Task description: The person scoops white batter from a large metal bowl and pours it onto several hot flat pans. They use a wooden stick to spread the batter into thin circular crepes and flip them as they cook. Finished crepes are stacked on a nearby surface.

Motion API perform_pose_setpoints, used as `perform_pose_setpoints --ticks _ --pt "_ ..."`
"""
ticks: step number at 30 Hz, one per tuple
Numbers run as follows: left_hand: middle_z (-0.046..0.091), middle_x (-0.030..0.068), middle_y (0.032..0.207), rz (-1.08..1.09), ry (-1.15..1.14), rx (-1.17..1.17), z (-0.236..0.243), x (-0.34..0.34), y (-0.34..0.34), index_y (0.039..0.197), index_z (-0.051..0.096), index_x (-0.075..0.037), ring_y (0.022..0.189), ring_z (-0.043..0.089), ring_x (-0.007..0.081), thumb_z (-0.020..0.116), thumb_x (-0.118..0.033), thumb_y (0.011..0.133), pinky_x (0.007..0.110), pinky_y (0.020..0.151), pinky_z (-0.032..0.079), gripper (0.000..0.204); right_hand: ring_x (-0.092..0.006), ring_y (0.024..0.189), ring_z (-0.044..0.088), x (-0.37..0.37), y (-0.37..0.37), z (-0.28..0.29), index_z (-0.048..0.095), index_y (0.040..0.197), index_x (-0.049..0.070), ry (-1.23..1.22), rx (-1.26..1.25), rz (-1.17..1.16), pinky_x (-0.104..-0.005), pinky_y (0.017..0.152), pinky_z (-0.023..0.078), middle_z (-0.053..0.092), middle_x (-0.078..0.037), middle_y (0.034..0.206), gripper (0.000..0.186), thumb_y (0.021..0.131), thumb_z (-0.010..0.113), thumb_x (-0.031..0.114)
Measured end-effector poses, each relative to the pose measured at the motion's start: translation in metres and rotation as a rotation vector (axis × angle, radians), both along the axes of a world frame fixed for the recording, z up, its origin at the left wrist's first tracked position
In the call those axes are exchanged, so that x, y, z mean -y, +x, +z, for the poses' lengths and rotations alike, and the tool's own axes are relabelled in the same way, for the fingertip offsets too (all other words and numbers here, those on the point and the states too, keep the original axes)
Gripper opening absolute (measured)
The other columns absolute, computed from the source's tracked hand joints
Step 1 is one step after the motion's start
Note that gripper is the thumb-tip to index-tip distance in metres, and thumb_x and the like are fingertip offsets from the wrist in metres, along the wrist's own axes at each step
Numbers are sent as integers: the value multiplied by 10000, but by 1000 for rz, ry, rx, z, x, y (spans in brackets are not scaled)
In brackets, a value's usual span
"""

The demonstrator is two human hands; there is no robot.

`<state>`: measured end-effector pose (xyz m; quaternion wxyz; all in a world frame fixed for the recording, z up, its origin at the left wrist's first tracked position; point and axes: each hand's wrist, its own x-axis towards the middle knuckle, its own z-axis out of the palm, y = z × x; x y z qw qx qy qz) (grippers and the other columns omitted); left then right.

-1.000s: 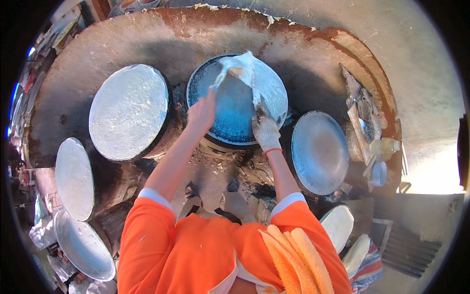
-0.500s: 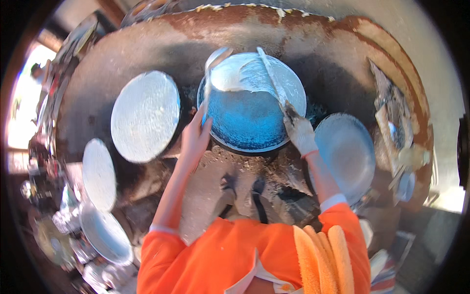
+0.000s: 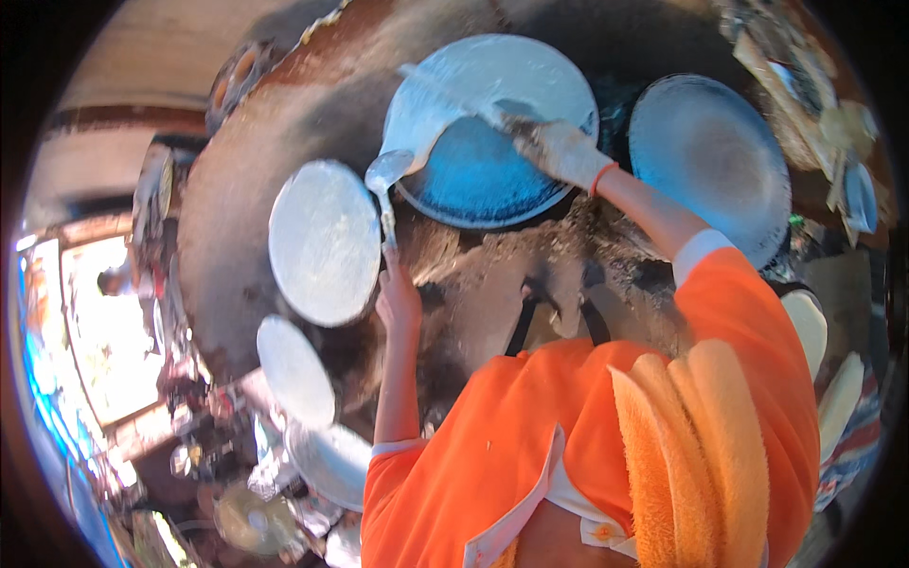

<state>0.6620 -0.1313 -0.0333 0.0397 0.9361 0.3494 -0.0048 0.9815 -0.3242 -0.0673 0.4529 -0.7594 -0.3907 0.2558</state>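
Observation:
My left hand [image 3: 399, 301] is closed round the handle of a metal ladle [image 3: 388, 170]. The ladle's bowl hangs at the near left rim of a round griddle [image 3: 483, 185]. White batter [image 3: 530, 66] covers the griddle's far and left parts, while its near middle shows dark and uncoated. In a soiled pale glove, my right hand [image 3: 563, 153] reaches over the griddle, closed on a long flat spreader [image 3: 445, 90]. Motion blurs the spreader, which points to the far left across the batter. I cannot tell whether its whole edge touches.
To the left stands a round pan with a white layer [image 3: 324, 244]; a white disc [image 3: 295, 371] and a shallow pan [image 3: 331, 464] are nearer me. Another round griddle [image 3: 708, 161] sits at right. Wood pieces [image 3: 776, 90] lie beyond it. A person [image 3: 115, 281] shows by the bright opening.
The spreader has swung left across the griddle, and batter covers more of its far right. The ladle has drawn back to the near left rim. My view has turned.

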Motion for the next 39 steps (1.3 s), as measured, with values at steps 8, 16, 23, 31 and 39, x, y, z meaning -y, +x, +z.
perform_pose_setpoints --ticks 8,16,23,31,39 --pt "571 221 906 69 -382 239 19 107 -77 1361 296 -94 754 583 399 459 -137 884 421 620 469 506 -251 736 540 57 -91 106 445 1264 123 -598 -69 308 -329 614 437 572 -148 825 432 854 486 251" --pt "451 9 605 -287 -1127 697 124 18 -50 966 454 -16 417 388 47 378 -118 921 184 370 294 135 -91 799 527 103 -200 92 480 1218 37 15 -1124 -463 -183 621 436 561 -54 992 372 877 529 179" --pt "371 -15 603 -116 -1221 899 102 -64 -80 1350 267 -66 391 294 22 370 -48 928 170 354 253 434 -92 507 474 -68 -285 0 541 930 116 146 -1167 -636 -268 474 401 551 0 726 256 888 506 366" --pt "401 1 609 39 -1295 946 107 -49 -143 1332 290 -57 352 312 43 401 30 841 185 323 259 511 -178 465 503 -144 -307 -65 500 953 118 640 -294 -662 -326 423 426 550 -42 691 231 875 547 330" --pt "493 70 691 -87 -1443 1101 181 -10 -130 1335 279 -43 331 310 45 451 -104 902 187 308 275 471 -143 375 421 -112 -298 -40 491 840 123 398 -893 -589 -299 330 368 482 -15 569 220 890 506 337"
